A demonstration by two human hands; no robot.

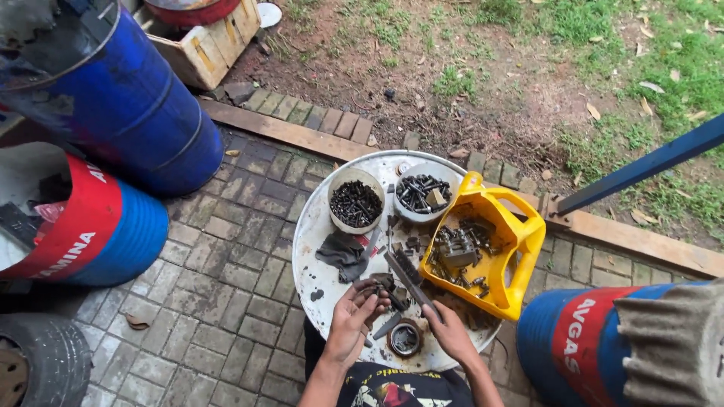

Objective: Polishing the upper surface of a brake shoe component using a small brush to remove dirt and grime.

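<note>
My left hand point(354, 320) is cupped palm-up over the near part of a round white drum lid point(313, 249), with small dark metal parts point(371, 286) lying in its fingers. My right hand point(450, 332) grips the near end of a long dark flat metal tool point(411, 283) that slants up to the left across the lid. A small round tin point(405, 339) sits between my two wrists. More bolts and scrap lie loose around the tool.
Two white bowls of dark bolts point(356, 202) point(422, 194) stand at the far side of the lid, beside a dark rag point(343, 254). A cut yellow jerrycan point(513, 260) holds greasy parts. Blue and red drums point(113, 98) point(581, 339), a tyre point(38, 369), brick paving and grass surround.
</note>
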